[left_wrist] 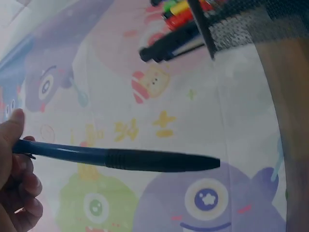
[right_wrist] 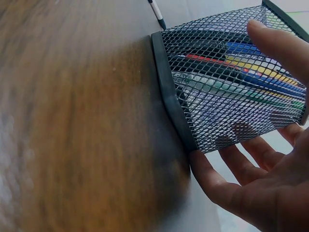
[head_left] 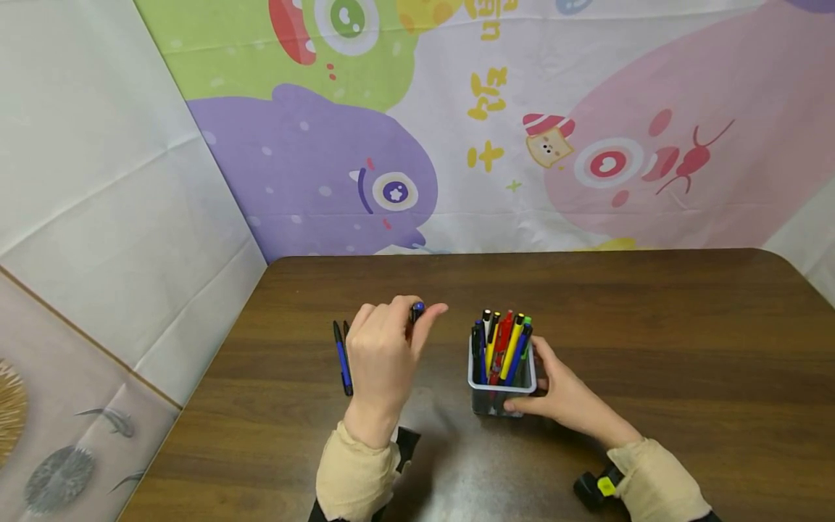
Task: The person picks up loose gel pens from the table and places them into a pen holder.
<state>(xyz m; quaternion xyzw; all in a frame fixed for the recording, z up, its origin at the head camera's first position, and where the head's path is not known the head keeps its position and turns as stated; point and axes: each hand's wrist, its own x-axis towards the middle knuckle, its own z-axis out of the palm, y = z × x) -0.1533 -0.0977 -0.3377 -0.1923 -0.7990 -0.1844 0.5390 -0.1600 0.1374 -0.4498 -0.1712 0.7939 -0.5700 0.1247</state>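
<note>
My left hand (head_left: 385, 341) is raised over the table, to the left of the mesh pen holder (head_left: 485, 402). Between its thumb and fingers it pinches one end of a pen (left_wrist: 145, 159) with a blue barrel and a dark ribbed grip; the tapered end points away from the hand. My right hand (head_left: 570, 399) grips the holder from the right, thumb on the near side (right_wrist: 282, 48) and fingers around the other. Upright in the holder stand several pens (head_left: 505, 344) in red, yellow, blue, black and green.
On the table (head_left: 685, 348) left of my left hand lies a blue and black pen (head_left: 342, 359); beside it another dark pen is mostly hidden by the hand. A printed cloth (head_left: 483, 203) hangs behind the table's far edge.
</note>
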